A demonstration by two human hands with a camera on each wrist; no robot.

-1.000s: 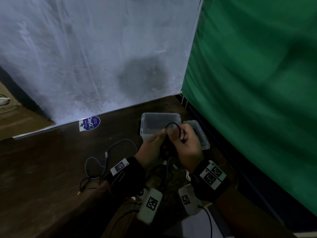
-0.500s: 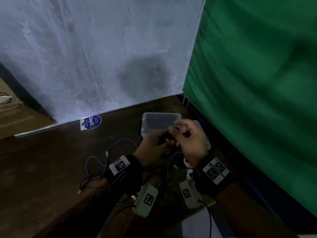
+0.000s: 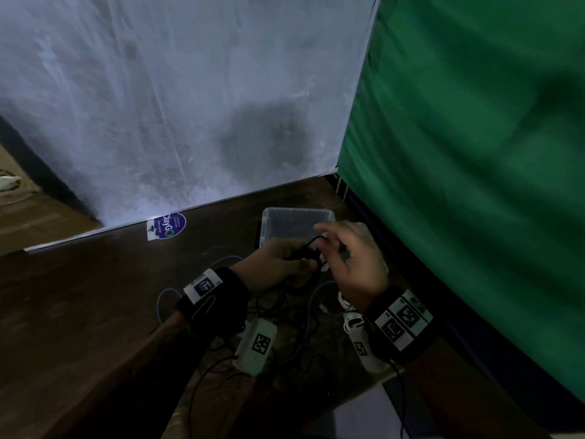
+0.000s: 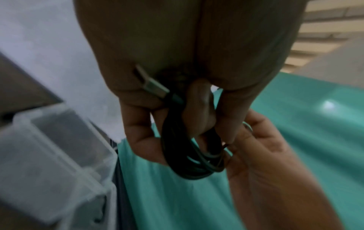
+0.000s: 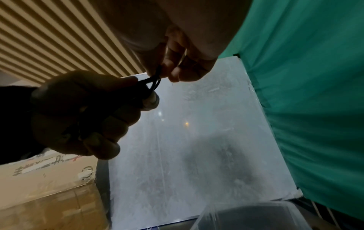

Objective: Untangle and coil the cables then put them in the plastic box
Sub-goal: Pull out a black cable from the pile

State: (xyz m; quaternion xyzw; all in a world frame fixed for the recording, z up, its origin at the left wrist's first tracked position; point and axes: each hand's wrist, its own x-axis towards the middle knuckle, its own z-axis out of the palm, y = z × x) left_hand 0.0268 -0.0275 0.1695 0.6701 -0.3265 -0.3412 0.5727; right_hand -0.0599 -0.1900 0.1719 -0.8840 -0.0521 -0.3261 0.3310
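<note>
A black cable [image 3: 306, 255] is wound into a small coil [image 4: 189, 147]. My left hand [image 3: 281, 259] grips that coil, fingers curled round it, and a silver plug [image 4: 151, 84] lies against the palm. My right hand [image 3: 335, 245] pinches a loop of the same cable [image 5: 156, 76] right beside the left fist [image 5: 82, 112]. Both hands hover just in front of the clear plastic box [image 3: 297, 211], which stands open at the back of the dark table. What lies inside the box is too dim to tell.
A blue cable [image 3: 161, 301] and a white cable [image 3: 345, 304] lie tangled with black leads on the table under my wrists. The box lid [image 3: 364, 228] sits right of the box. A green curtain [image 3: 474, 185] hangs close on the right and a white sheet [image 3: 190, 106] behind.
The tall black loop that stood above my hands a second ago has been drawn down into the coil. My right hand's fingers have spread, and it now pinches a short loop.
</note>
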